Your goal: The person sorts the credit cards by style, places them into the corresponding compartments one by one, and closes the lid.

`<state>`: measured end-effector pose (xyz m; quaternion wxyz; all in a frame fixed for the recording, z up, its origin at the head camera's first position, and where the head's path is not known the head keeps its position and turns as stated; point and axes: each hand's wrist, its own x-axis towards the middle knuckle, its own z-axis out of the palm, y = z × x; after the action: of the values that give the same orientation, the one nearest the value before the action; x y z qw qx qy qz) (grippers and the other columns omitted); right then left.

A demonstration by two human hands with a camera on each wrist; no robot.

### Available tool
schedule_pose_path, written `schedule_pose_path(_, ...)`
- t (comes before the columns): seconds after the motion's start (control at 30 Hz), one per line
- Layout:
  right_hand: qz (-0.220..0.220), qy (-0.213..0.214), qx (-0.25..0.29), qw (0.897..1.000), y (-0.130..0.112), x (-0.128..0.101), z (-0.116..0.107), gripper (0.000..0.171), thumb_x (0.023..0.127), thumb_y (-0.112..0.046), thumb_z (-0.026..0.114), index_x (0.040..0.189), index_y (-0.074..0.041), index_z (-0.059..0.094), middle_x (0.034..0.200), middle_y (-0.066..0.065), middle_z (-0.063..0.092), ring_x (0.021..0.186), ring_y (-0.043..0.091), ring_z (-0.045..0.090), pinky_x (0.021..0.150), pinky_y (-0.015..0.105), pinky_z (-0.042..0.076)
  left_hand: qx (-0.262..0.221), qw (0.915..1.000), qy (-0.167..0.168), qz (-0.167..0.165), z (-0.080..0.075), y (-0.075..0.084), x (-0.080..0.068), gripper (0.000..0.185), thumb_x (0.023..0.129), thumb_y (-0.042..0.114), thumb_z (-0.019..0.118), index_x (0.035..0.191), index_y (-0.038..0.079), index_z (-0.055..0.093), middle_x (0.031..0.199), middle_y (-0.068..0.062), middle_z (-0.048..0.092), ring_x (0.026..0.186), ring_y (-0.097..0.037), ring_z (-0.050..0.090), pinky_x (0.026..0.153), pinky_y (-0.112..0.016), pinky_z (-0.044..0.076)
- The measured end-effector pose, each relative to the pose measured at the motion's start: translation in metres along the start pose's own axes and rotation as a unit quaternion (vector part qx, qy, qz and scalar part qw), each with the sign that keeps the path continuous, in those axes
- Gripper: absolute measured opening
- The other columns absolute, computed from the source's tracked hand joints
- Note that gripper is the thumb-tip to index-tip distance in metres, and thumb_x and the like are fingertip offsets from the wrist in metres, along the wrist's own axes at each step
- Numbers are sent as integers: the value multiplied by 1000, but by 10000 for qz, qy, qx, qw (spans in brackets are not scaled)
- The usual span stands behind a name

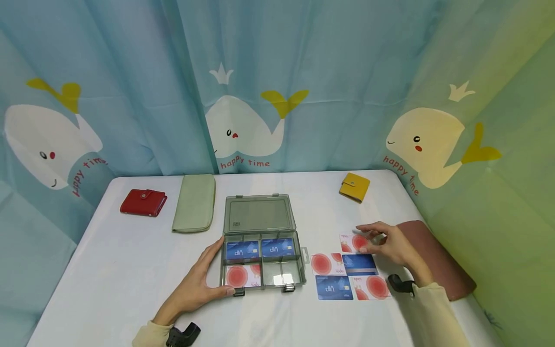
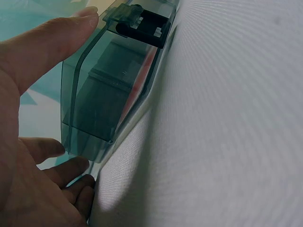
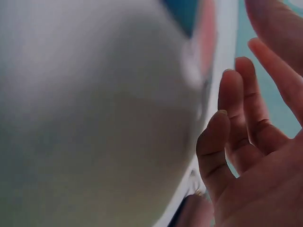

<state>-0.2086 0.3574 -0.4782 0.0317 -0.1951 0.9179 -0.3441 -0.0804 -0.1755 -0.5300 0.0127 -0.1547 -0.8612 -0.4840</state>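
Note:
My left hand grips the left side of a clear grey compartment box, thumb at the front latch and fingers by the back corner. Its lid is folded back. Blue VIP cards lie in both back compartments, and a pink card lies in the front left one. On the right, my right hand is over another pink card, thumb and fingers spread apart and partly covering it. Nothing shows between those fingers in the right wrist view.
Near the right hand lie a pink card, a striped blue card, a VIP card and a pink card. Around them are a red wallet, a green wallet, a yellow wallet and a brown leather item.

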Motion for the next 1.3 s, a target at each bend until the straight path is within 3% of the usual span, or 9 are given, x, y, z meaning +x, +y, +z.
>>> schedule_pose_path(0.27,522,-219,-499,9971,6,0,0,52,81,-27,94,128,-13,77,122,10,74,105,26,63,85,27,54,-3,10000,10,39,0,1,1,120,75,36,95,169,9,26,167,-19,38,151,-47,38,115,-75,34)
schedule_pose_path(0.6,870,-227,-632,9939,4,-1,3,47,77,-29,97,117,-12,78,110,9,71,99,25,59,78,24,53,-41,10000,-50,-43,0,0,0,121,76,36,95,170,10,24,169,-18,35,152,-48,35,115,-77,33)
schedule_pose_path(1.1,1081,-650,-661,9898,2,12,-3,51,75,-34,98,110,-10,68,99,6,64,94,24,56,74,23,51,-42,9999,-44,-85,1,0,0,121,76,36,95,170,11,24,169,-18,35,152,-48,36,115,-76,32)
schedule_pose_path(1.3,1121,-570,-721,9894,4,9,-2,57,75,-37,98,112,-10,62,97,5,63,92,23,56,73,25,50,-49,9999,-20,-100,1,1,0,120,76,37,95,169,10,25,168,-19,36,152,-48,36,115,-77,32)
